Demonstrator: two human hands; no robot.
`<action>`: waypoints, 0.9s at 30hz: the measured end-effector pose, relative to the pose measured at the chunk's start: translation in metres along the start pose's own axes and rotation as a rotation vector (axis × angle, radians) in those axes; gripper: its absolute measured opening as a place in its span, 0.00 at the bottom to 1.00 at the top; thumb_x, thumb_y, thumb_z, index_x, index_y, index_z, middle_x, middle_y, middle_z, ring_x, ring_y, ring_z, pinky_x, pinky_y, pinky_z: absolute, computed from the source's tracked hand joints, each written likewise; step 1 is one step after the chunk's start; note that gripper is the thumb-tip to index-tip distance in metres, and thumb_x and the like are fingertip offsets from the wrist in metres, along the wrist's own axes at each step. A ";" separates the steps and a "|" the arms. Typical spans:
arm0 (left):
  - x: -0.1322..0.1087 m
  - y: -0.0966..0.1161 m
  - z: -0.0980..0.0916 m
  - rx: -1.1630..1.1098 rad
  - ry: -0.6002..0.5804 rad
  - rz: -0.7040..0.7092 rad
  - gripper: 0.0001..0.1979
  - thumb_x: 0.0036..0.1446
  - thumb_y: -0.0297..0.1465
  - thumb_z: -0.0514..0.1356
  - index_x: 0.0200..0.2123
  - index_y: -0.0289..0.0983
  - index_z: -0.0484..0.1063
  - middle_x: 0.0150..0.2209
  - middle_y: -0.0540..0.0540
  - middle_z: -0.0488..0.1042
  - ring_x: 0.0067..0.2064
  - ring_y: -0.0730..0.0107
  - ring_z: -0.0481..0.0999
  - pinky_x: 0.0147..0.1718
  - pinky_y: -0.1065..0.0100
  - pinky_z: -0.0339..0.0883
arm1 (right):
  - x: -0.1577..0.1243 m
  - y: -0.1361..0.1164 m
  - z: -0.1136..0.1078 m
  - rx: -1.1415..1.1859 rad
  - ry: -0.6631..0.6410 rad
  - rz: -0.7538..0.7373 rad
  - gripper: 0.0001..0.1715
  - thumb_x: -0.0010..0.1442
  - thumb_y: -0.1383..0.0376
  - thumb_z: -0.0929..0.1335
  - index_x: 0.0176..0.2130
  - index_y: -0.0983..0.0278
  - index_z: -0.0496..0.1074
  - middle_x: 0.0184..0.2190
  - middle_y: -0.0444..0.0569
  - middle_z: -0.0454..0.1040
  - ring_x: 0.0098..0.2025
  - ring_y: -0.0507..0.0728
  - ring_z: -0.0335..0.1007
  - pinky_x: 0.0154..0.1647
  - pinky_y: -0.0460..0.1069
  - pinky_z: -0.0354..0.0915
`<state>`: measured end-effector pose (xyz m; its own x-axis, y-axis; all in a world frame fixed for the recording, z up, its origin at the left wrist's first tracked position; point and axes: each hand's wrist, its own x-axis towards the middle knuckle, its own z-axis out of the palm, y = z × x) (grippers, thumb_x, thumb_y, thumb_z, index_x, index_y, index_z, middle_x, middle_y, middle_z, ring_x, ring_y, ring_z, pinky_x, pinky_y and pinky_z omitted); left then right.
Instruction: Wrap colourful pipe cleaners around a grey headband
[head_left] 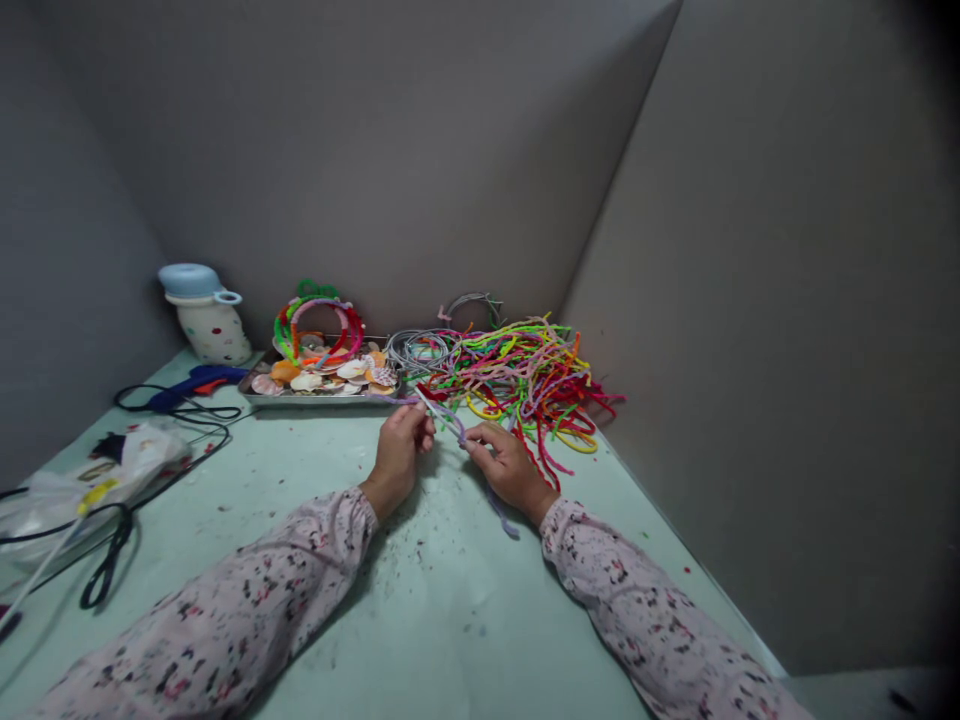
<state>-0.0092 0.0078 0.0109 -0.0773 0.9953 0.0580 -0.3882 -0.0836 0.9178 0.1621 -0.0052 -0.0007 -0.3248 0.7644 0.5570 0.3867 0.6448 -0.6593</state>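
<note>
Stem pile (517, 360): rt. of shell tray (322, 402). R. hand (510, 468): fwd-rt. of tray, fingertips pinched on lavender fuzzy stem (502, 515). L. hand (405, 440): by tray's near rt. corner, fingers curled at thin pale strip (436, 408); firm hold can't be told. Stem, rt. of tray, prob. light, soft, bendable; pinch nr. bend. Strip prob. stiffer, smoother; grip nr. ends.

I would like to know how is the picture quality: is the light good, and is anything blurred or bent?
Head view: light is dim, with soft shading on the grey back wall and blackened right-hand corners; head view: the bottle leans, perhaps from wide-angle distortion; head view: fine detail looks soft around the purple strand at the right hand.
</note>
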 end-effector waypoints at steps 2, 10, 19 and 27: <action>0.003 0.000 -0.002 0.005 0.035 0.012 0.17 0.49 0.43 0.61 0.25 0.36 0.63 0.20 0.54 0.67 0.17 0.82 0.62 0.16 0.76 0.52 | 0.000 0.000 0.000 -0.009 0.015 0.001 0.08 0.62 0.63 0.64 0.36 0.62 0.72 0.34 0.49 0.72 0.41 0.58 0.66 0.46 0.52 0.61; 0.014 0.003 -0.010 -0.017 0.088 0.019 0.10 0.49 0.35 0.60 0.24 0.35 0.63 0.18 0.55 0.65 0.15 0.82 0.59 0.14 0.77 0.49 | -0.003 0.000 0.001 0.041 -0.014 0.032 0.08 0.62 0.64 0.64 0.38 0.62 0.72 0.35 0.49 0.73 0.40 0.56 0.68 0.44 0.51 0.62; 0.023 0.010 -0.015 -0.029 0.150 0.063 0.10 0.47 0.35 0.61 0.29 0.35 0.68 0.18 0.56 0.61 0.17 0.83 0.57 0.14 0.78 0.46 | -0.003 0.003 0.001 0.029 -0.057 0.004 0.07 0.62 0.66 0.64 0.37 0.62 0.72 0.35 0.49 0.72 0.40 0.56 0.68 0.45 0.51 0.62; 0.016 0.005 -0.010 0.102 0.131 0.177 0.09 0.49 0.35 0.60 0.28 0.35 0.67 0.17 0.57 0.60 0.17 0.81 0.56 0.15 0.77 0.48 | -0.001 0.000 0.001 -0.035 0.029 0.016 0.07 0.62 0.67 0.63 0.36 0.63 0.71 0.35 0.49 0.72 0.41 0.56 0.68 0.45 0.51 0.62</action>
<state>-0.0217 0.0231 0.0120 -0.2570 0.9503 0.1758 -0.2641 -0.2441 0.9331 0.1614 -0.0055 -0.0016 -0.2934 0.7741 0.5610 0.4217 0.6314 -0.6507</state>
